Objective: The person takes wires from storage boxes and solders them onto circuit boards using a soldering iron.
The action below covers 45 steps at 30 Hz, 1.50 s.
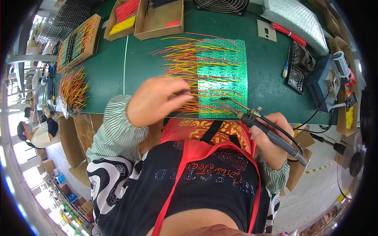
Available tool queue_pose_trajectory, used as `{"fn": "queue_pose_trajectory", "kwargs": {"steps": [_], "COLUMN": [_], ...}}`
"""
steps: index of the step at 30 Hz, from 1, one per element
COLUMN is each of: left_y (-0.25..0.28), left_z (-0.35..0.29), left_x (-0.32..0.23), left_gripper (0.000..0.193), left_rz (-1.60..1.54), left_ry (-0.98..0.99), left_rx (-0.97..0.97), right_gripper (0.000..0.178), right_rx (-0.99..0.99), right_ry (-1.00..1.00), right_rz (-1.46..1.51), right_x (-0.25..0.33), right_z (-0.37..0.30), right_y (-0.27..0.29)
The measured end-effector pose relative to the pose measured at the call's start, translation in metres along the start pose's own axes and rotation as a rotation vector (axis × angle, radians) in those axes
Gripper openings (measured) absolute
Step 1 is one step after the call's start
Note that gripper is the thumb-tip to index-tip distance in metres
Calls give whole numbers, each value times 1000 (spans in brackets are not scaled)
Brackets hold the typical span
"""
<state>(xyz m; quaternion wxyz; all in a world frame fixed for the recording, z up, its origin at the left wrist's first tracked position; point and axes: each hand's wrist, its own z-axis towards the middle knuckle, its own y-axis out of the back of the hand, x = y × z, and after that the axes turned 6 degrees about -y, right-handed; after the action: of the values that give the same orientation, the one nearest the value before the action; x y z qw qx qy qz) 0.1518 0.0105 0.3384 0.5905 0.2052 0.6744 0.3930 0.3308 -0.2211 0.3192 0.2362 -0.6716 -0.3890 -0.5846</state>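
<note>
A green circuit board panel (222, 74) lies on the green bench, with many red, yellow and black wires (183, 65) running out past its left edge. My left hand (159, 100) hovers over the lower wires beside that edge. Its fingers are curled, thumb and forefinger close together; whatever is between them is too blurred to make out. My right hand (271, 135) grips a soldering iron (271, 133) with a thin solder feed tube clamped along it. The iron's tip points left, over the lower part of the panel.
Cardboard trays of cut wires (126, 17) line the back. At left are a bundle of wired pieces (73, 90) and a box of boards (78, 43). On the right stand a blue soldering station with solder reel (321, 84) and a black tray (297, 70). Bubble wrap (295, 23) lies behind.
</note>
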Motion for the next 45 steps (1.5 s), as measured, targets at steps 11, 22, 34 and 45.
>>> {"fn": "queue_pose_trajectory", "kwargs": {"steps": [11,22,34,45], "left_y": [-30,-28,-26,-25], "left_z": [10,13,15,15], "left_x": [21,24,22,20], "left_gripper": [18,20,21,20], "left_rz": [-125,-114,-144,-130], "left_ry": [-38,-53,-9,2], "left_rx": [42,87,119,128], "right_gripper": [16,16,17,18], "right_rx": [23,34,29,-56], "right_ry": [34,-10,53,-21], "right_rz": [-22,-30,-52,-29], "right_x": [-2,1,-4,-2], "right_z": [3,8,10,5], "right_y": [-16,-19,-19,-8]}}
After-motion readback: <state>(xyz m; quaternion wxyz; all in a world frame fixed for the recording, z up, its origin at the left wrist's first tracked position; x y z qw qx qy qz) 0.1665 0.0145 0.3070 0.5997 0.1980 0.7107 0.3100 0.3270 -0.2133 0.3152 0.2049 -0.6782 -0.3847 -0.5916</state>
